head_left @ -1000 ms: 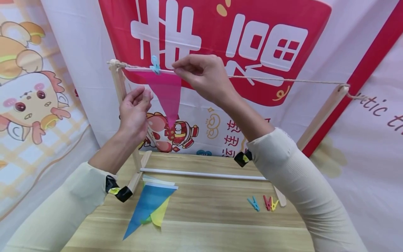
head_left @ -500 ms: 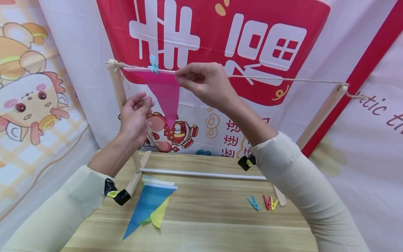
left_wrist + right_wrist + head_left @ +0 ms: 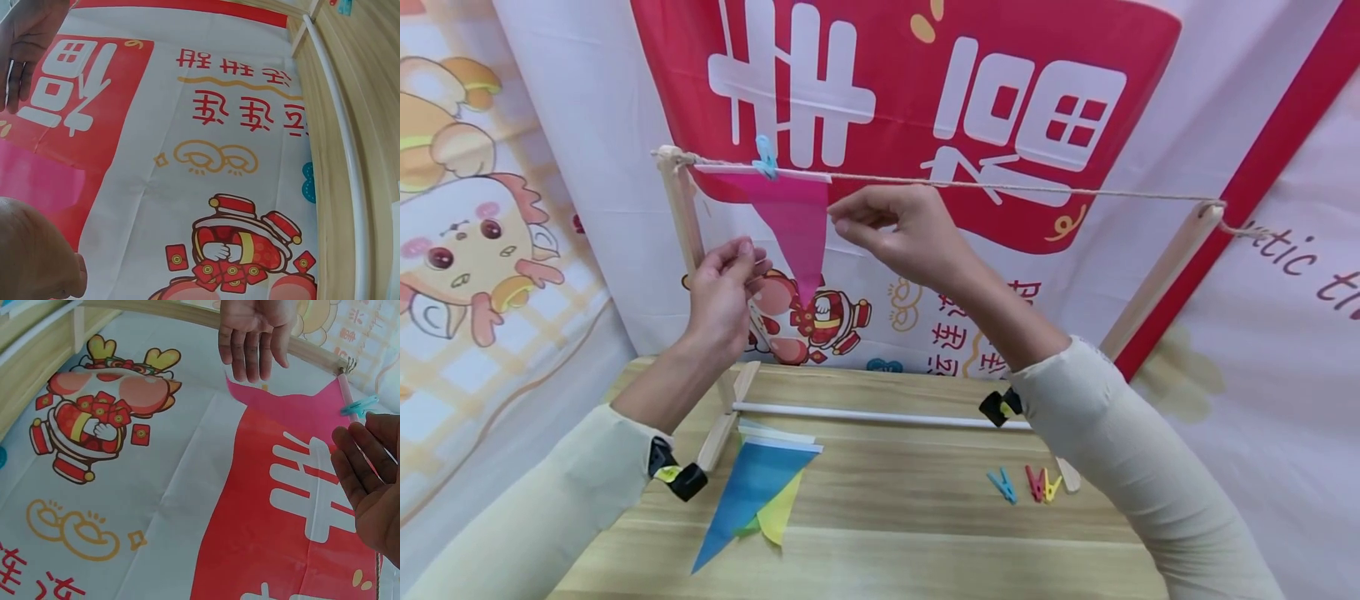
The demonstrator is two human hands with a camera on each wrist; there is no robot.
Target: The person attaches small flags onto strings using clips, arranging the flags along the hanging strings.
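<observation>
A pink triangular pennant (image 3: 797, 217) hangs point down from a string (image 3: 1000, 188), its white top strip pinned by a light blue clothespin (image 3: 766, 157). My right hand (image 3: 904, 229) is beside the pennant's right edge, below the string, fingers loosely bent and holding nothing. Near the left post (image 3: 681, 208), my left hand (image 3: 722, 287) hovers with relaxed fingers, left of the pennant's lower part. In the right wrist view, the fingers of the left hand (image 3: 255, 340) hang loosely down beside the pennant (image 3: 300, 409).
The string runs to a right wooden post (image 3: 1165, 279). A white rod (image 3: 880, 415) joins the stand's feet. On the wooden table (image 3: 925, 550) lie a blue pennant (image 3: 756, 492), a yellow pennant (image 3: 782, 510), and blue (image 3: 1002, 485), red (image 3: 1036, 483) and yellow (image 3: 1052, 488) clothespins.
My right hand has let go of the pennant's top right corner and moved down and slightly right. My left hand has lowered a little. The pennant stays hanging.
</observation>
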